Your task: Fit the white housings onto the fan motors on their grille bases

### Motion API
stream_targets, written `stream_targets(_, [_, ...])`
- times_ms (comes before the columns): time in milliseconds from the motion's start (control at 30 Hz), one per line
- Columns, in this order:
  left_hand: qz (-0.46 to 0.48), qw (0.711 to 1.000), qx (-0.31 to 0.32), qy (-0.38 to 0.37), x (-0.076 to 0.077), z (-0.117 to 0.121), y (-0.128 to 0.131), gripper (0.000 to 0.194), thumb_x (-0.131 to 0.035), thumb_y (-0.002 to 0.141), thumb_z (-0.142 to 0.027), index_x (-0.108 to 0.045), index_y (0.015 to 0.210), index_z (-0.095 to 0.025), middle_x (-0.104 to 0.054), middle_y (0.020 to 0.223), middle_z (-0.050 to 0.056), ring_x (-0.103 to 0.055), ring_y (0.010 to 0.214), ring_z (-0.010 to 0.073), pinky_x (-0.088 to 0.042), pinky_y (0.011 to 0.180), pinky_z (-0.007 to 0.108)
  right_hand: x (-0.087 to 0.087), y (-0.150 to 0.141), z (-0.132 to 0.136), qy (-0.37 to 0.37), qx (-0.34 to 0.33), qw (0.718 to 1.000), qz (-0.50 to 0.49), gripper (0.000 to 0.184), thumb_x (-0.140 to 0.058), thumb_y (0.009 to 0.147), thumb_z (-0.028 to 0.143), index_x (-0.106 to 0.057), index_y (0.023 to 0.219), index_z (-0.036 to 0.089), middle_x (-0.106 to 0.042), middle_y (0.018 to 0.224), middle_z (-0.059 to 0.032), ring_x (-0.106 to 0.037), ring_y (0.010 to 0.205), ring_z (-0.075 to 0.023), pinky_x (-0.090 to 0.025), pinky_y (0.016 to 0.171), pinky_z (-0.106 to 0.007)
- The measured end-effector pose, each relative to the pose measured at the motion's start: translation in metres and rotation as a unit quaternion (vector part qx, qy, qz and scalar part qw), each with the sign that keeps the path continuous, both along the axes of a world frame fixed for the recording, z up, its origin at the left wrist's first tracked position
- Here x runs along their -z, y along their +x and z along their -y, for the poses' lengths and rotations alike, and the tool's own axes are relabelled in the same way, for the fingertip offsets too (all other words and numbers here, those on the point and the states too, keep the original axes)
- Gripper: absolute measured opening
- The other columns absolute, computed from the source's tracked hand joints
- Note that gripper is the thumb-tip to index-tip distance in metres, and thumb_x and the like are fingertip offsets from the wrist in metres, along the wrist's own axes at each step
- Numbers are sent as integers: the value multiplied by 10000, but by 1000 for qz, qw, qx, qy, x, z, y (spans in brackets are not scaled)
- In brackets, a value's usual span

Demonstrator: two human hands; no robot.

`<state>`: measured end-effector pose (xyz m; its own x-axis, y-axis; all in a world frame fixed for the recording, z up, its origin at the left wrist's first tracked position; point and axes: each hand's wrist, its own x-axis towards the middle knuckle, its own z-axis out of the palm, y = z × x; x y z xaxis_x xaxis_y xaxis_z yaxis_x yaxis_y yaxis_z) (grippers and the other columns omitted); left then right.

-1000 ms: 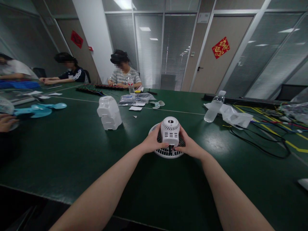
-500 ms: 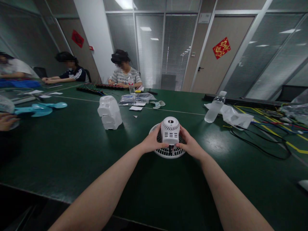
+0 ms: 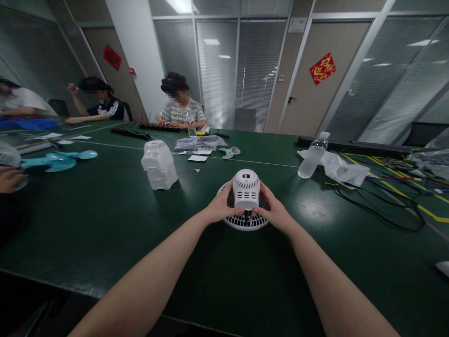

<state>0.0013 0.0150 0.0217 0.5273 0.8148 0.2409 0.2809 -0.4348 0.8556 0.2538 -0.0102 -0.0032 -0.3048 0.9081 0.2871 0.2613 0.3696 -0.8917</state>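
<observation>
A white fan motor housing (image 3: 246, 189) with slotted vents stands over a round white fan grille (image 3: 245, 225) that lies on the green table. My left hand (image 3: 221, 204) is closed round the housing's left side, its thumb along the lower front edge. From the right, my right hand (image 3: 273, 207) grips the same housing, thumb near the other one. Dark parts show below the housing between the thumbs. My fingers hide much of the grille's sides. To the left stands a white vented plastic housing (image 3: 159, 166), apart from both hands.
A frosted bottle (image 3: 313, 157) and white plastic wrapping (image 3: 345, 171) lie right, near black cables (image 3: 379, 215). Blue fan blades (image 3: 56, 160) are on the left, by another person's hand (image 3: 10, 179). Plastic bags (image 3: 196, 144) and a small pale fan blade (image 3: 229, 152) sit farther back. Several people sit beyond.
My hands and the motor housing stay nearly in place, with only a slight shift left in the view. A person at the far left has raised a hand.
</observation>
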Motion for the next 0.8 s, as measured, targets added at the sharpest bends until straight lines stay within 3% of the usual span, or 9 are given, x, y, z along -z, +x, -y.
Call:
stream_targets(333, [-16, 1000, 0, 27, -3, 3, 1, 1128, -820, 695, -437, -158, 1593, -272, -312, 1629, 137, -325, 1489, 374, -277, 1213, 590, -1, 2, 0, 0, -26, 999, -19, 937, -813, 781, 380, -265, 1540, 338, -433, 1567, -81, -333, 1509, -282, -216, 1258, -548])
stream_targets(500, [-31, 999, 6, 9, -8, 4, 0, 1124, -813, 703, -439, -150, 1593, -266, -314, 1626, 140, -326, 1486, 375, -278, 1213, 588, -5, 2, 2, -10, -42, 999, -23, 898, -822, 778, 382, -302, 1509, 329, -384, 1598, -92, -323, 1514, -281, -225, 1254, -545])
stream_targets(667, [-35, 999, 12, 9, -7, 0, 0, 1127, -824, 694, -458, -168, 1587, -251, -343, 1611, 147, -339, 1481, 374, -277, 1216, 582, 0, 0, 0, 0, -37, 998, -43, 999, -840, 746, 445, -249, 1541, 314, -321, 1637, -105, -283, 1530, -304, -194, 1256, -553])
stream_targets(800, [-40, 999, 18, 7, -7, -1, 1, 1135, -824, 694, -466, -153, 1588, -271, -319, 1623, 138, -312, 1494, 382, -281, 1211, 599, 3, -3, -4, -3, -8, 999, -43, 1026, -759, 815, 521, -117, 1591, 324, -322, 1642, -109, -305, 1521, -306, -199, 1255, -550])
